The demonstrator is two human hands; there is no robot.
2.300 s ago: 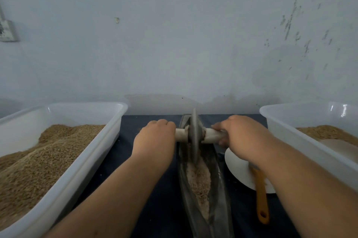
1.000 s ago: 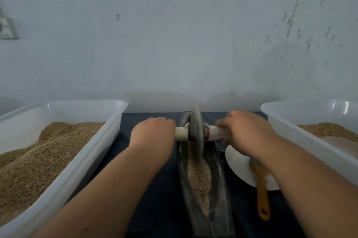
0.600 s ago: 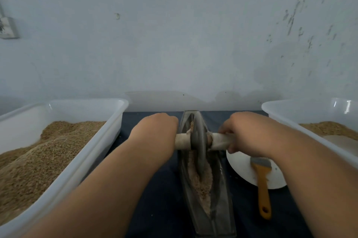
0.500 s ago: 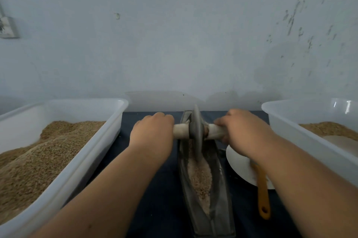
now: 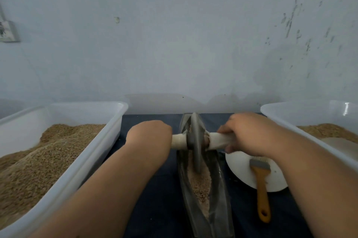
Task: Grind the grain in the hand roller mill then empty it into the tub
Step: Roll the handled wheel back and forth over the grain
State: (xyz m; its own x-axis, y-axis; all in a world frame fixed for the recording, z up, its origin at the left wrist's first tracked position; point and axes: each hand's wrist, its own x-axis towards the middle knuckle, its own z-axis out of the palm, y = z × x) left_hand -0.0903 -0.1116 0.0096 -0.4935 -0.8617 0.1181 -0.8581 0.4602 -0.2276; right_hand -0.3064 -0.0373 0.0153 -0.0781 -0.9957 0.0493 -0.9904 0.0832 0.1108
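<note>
A dark boat-shaped mill trough [image 5: 219, 183] lies lengthwise on the table's middle, holding pale crushed grain [image 5: 200, 181]. A grey roller wheel [image 5: 195, 140] stands in it on a pale wooden axle [image 5: 179, 141]. My left hand [image 5: 150, 136] grips the axle's left end. My right hand [image 5: 246, 134] grips the right end. A white tub [image 5: 108, 140] heaped with brown grain stands at the left. Another white tub [image 5: 282, 119] with grain stands at the right.
A white plate [image 5: 242, 170] lies right of the trough with an orange-handled brush [image 5: 261, 189] on it. The table has a dark blue cover [image 5: 160, 199]. A pale wall stands close behind, with a socket [image 5: 7, 31] at the far left.
Both hands have been rolling the wheel back and forth along the trough; since half a second ago it has come slightly nearer me, its rim further into the grain.
</note>
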